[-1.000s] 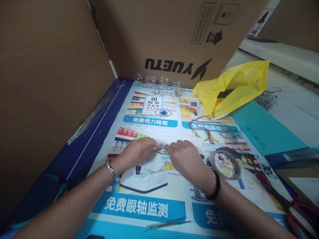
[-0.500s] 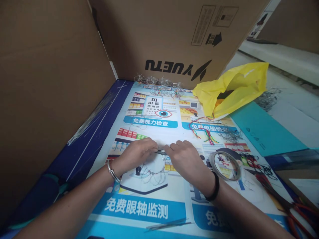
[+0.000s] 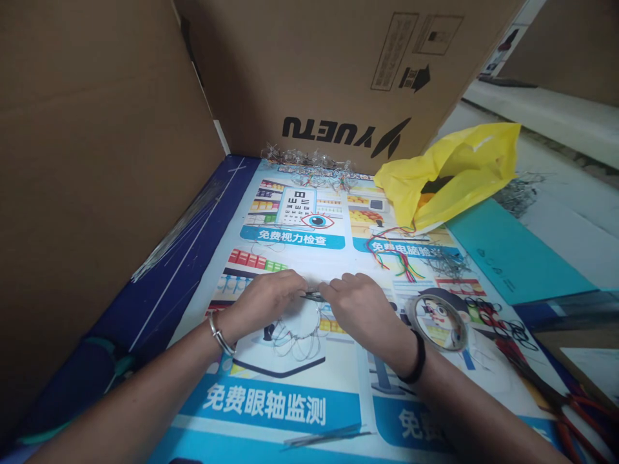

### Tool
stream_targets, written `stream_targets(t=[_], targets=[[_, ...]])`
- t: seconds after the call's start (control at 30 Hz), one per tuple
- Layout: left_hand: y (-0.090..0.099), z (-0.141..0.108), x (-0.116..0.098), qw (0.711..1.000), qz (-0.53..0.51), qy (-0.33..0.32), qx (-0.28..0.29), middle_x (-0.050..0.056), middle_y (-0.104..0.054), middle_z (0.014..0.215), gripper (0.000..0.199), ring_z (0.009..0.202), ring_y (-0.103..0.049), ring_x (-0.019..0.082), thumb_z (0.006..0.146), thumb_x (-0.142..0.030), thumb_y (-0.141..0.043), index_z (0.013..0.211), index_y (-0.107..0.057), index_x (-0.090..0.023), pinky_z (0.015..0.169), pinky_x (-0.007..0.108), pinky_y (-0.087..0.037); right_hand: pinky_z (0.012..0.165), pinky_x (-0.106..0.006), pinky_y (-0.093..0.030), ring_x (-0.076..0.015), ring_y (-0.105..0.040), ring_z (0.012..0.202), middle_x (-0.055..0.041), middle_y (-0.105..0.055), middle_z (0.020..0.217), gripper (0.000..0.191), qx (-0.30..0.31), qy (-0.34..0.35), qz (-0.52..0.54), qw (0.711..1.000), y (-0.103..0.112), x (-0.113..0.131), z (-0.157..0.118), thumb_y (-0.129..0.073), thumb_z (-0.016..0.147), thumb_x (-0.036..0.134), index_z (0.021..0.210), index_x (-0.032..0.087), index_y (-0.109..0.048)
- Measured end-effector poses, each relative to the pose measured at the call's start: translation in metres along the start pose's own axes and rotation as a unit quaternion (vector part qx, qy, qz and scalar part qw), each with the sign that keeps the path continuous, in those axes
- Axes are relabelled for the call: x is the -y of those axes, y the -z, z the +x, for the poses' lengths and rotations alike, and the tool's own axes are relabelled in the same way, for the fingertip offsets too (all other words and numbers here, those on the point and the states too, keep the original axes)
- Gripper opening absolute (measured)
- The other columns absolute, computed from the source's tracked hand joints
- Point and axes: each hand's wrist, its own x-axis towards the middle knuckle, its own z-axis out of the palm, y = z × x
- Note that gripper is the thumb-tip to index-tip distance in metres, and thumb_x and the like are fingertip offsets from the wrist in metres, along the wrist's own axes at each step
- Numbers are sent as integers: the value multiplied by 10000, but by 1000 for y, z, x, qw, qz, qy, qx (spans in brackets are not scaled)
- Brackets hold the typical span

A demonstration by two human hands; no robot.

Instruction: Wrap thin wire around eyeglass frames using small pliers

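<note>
Between my two hands runs a short bundle of thin dark wires, pinched from both sides. My left hand is closed on its left end, with a silver bangle on the wrist. My right hand grips the other end, and a black band circles that wrist. Below the bundle hang loops of fine wire, close above the printed sheet. Fingertips hide how the wire ends lie. Nearer to me, a few straight wire pieces rest on the sheet.
A roll of clear tape lies right of my right hand, near black elastic loops and red-handled scissors. Behind stand a yellow bag, coloured cords, and tangled wire pieces along a cardboard wall. Long wires lie left.
My hands stay in almost the same place, still pinching the wire bundle. The fingers have shifted only slightly, and the bundle's angle looks a little different.
</note>
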Motion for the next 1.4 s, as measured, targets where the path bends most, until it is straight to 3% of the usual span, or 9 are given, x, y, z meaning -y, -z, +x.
stream_targets(t=[0.6,1.1,1.4], targets=[[0,0,0,1000,16,-3,2,0,-551,728,197,669,-500,111,784,-43,-385,778,-536,-169,584,219,-400,601,-310,-210,-170,-471,693,-17,-594,726,91,-2,0,-13,1000,2,2,-1,-535,829,132,881,188,-584],[0,-2,2,999,13,-29,13,2,-590,801,248,718,-537,116,774,-4,-422,887,-555,-180,602,216,-414,579,-303,-203,-151,-464,630,-11,-591,684,104,5,0,8,1000,-2,-2,-1,-498,831,126,822,191,-579],[-1,-1,2,1000,1,4,2,16,-590,789,164,719,-544,119,864,-119,-406,839,-559,-171,632,236,-442,605,-308,-216,-150,-444,656,-15,-580,698,134,17,13,-4,1000,18,-8,-12,-516,792,95,831,187,-606]])
